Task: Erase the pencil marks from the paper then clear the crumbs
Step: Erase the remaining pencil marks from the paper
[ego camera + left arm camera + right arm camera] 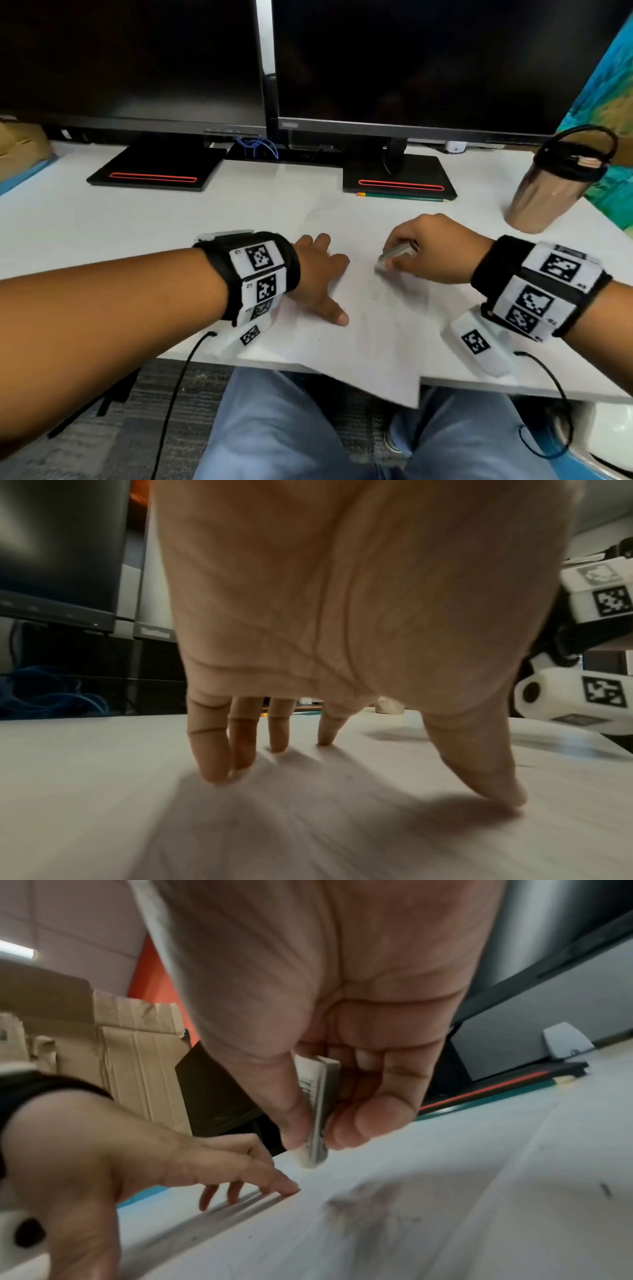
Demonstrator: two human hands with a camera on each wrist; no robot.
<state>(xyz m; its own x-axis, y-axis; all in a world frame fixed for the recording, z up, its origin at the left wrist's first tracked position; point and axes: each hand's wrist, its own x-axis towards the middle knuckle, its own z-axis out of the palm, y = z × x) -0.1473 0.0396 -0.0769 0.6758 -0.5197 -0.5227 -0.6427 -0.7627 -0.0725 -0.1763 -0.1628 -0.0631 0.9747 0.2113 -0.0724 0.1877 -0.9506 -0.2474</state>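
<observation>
A white sheet of paper (370,329) lies on the white desk, its near corner hanging over the front edge. My left hand (318,281) presses on the paper's left part with fingers (212,756) spread and straight. My right hand (431,250) pinches a sleeved eraser (394,256) between thumb and fingers, its tip on the paper. The eraser (316,1112) shows in the right wrist view, and a smudged grey pencil patch (363,1204) lies on the paper just below it. A few dark crumbs (605,1190) lie nearby.
Two dark monitors stand at the back on black bases (154,171) (400,181). A green pencil (404,196) lies by the right base. A metal tumbler (548,185) stands at the right. A cardboard box (20,147) sits at far left.
</observation>
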